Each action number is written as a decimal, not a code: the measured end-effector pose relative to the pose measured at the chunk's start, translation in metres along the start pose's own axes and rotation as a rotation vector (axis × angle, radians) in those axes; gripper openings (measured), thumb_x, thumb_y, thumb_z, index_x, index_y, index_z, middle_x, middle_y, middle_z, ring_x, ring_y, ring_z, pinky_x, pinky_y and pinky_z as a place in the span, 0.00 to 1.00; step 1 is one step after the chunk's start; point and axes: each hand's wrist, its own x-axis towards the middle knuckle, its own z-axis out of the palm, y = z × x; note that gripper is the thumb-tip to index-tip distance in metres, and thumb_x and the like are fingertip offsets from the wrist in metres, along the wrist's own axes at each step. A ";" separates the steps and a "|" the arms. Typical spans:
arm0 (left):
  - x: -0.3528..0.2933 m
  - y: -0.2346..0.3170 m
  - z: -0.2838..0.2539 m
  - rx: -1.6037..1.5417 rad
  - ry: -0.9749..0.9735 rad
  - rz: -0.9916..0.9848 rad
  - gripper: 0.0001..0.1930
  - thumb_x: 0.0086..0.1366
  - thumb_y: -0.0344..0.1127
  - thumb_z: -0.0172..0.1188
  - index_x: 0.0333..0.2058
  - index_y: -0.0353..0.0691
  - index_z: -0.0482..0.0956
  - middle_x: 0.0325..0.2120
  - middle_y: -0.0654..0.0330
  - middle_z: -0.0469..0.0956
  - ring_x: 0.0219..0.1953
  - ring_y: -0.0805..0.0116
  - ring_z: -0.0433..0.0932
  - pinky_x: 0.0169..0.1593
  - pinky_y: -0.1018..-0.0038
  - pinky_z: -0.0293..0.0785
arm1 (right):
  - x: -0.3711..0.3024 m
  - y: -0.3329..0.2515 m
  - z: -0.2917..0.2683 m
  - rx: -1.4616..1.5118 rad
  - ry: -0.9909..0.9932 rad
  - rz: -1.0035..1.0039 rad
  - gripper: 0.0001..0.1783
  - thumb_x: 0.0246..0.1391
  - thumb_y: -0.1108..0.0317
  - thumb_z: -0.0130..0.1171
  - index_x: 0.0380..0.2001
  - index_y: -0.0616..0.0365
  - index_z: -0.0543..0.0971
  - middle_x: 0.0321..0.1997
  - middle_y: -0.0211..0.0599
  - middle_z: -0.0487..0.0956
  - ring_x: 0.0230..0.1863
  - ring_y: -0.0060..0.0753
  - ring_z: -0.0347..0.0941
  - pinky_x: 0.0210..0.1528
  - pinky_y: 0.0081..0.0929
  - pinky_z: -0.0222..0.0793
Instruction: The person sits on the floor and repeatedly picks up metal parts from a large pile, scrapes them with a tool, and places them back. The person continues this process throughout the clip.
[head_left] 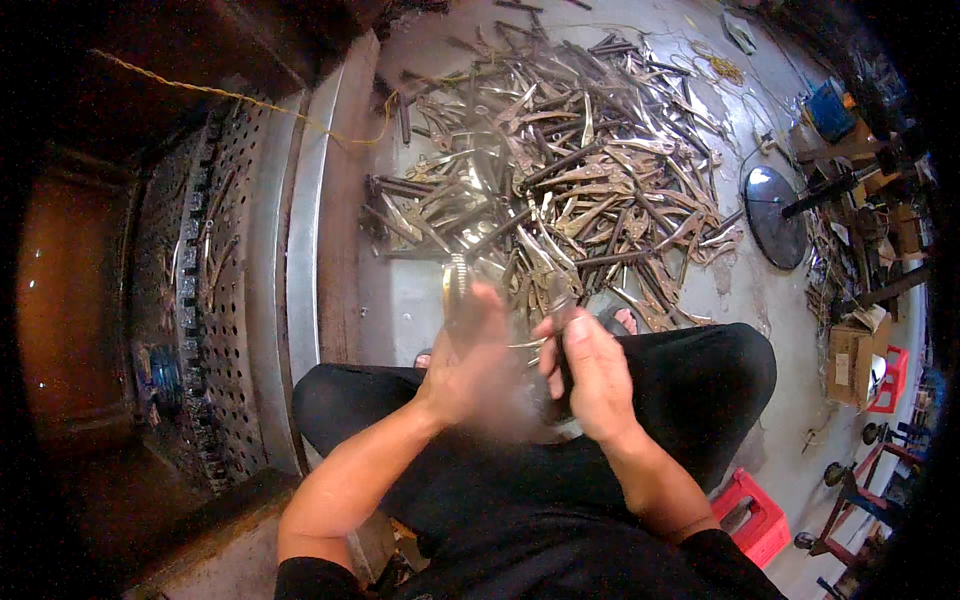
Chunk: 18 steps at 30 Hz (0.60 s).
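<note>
My left hand [460,365] is smeared by motion above my lap, so its fingers do not show clearly. A shiny metal piece with a ridged edge [457,275] stands up beside its fingertips; whether the hand grips it is unclear. Close by, my right hand [597,375] is closed, thumb against curled fingers, on a slim metal part [562,300] that is mostly hidden. A grey blur lies between the two hands. Just beyond them, a large heap of plier-like metal parts [610,190] spreads over the floor, silvery and brownish, with dark rods [565,165] among them.
At left stands a metal frame with a perforated panel [240,300] and a steel edge [305,250]. A yellow cord [230,95] hangs across it. A round dark disc [775,217], a cardboard box [852,365] and a red plastic stool [755,520] are at right.
</note>
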 end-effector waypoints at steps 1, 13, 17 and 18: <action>0.000 -0.001 0.001 0.170 0.003 0.060 0.22 0.57 0.31 0.54 0.51 0.39 0.65 0.37 0.62 0.66 0.41 0.70 0.66 0.48 0.72 0.66 | -0.003 -0.001 0.005 0.006 -0.028 0.054 0.15 0.71 0.60 0.45 0.41 0.60 0.75 0.29 0.37 0.75 0.25 0.31 0.68 0.29 0.26 0.65; -0.016 0.006 0.014 0.559 -0.051 0.075 0.60 0.49 0.84 0.57 0.60 0.29 0.63 0.37 0.57 0.72 0.39 0.65 0.71 0.44 0.68 0.70 | -0.018 -0.019 0.005 -0.041 0.004 0.059 0.13 0.65 0.62 0.51 0.38 0.62 0.75 0.32 0.59 0.78 0.36 0.66 0.76 0.35 0.50 0.70; -0.018 0.007 0.011 0.740 -0.041 0.135 0.61 0.50 0.84 0.55 0.62 0.28 0.61 0.37 0.54 0.73 0.38 0.61 0.73 0.44 0.64 0.72 | -0.020 -0.021 0.007 -0.027 -0.030 0.034 0.13 0.65 0.62 0.52 0.39 0.61 0.76 0.33 0.59 0.79 0.38 0.67 0.77 0.36 0.51 0.71; -0.019 0.006 0.011 0.761 -0.042 0.145 0.61 0.50 0.84 0.55 0.62 0.28 0.61 0.37 0.53 0.73 0.38 0.59 0.74 0.44 0.63 0.72 | -0.020 -0.023 0.007 -0.026 -0.029 0.034 0.13 0.65 0.61 0.53 0.39 0.61 0.76 0.33 0.59 0.79 0.38 0.67 0.77 0.36 0.51 0.71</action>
